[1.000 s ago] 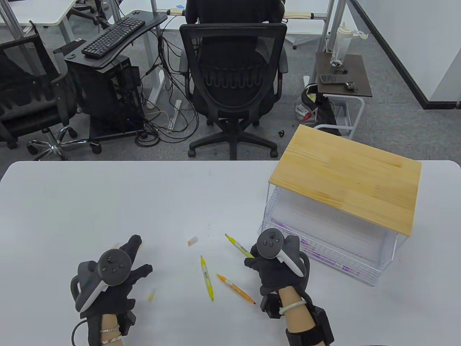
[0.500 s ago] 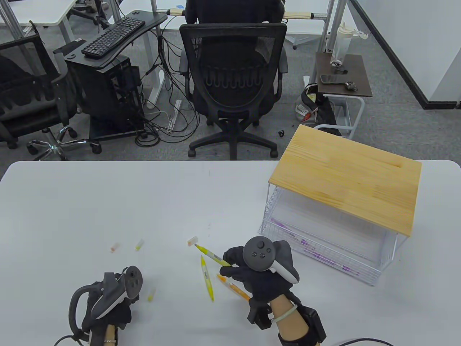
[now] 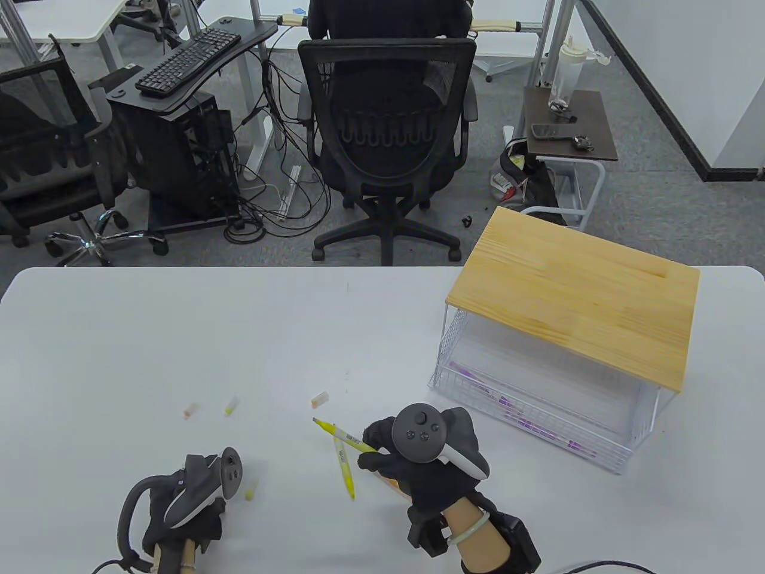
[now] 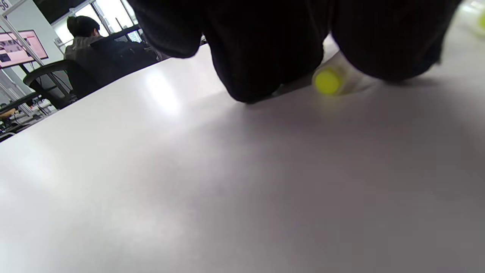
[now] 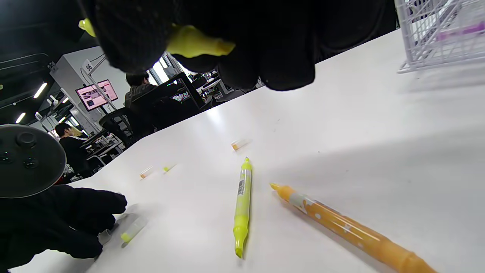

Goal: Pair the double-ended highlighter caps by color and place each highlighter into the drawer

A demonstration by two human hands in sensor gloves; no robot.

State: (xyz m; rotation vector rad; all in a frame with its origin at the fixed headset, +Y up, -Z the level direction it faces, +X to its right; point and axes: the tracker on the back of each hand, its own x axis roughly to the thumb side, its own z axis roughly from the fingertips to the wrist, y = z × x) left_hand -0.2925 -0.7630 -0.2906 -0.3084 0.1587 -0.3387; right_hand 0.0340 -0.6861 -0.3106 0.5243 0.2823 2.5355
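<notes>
Table view, left to right. The left hand (image 3: 185, 514) lies low at the near edge of the table (image 3: 179, 335), its fingertips (image 4: 246, 79) down on the surface beside a loose yellow cap (image 3: 249, 494); they close in on the cap, but whether they pinch it cannot be told. Farther back lie an orange cap (image 3: 190, 410), a second yellow cap (image 3: 232, 406) and another orange cap (image 3: 320, 399), scattered apart, presumably awaiting matching. A yellow highlighter (image 3: 343, 465) lies uncapped at centre, and an orange highlighter (image 5: 341, 227) rests beside it, largely under the right hand (image 3: 418, 460). That hand curls firmly round a second yellow highlighter (image 3: 340, 431), lifted off the surface and angled leftward, probably to meet a cap. The wire drawer (image 3: 538, 412) stands open at right, purple highlighters (image 3: 520, 418) already inside.
</notes>
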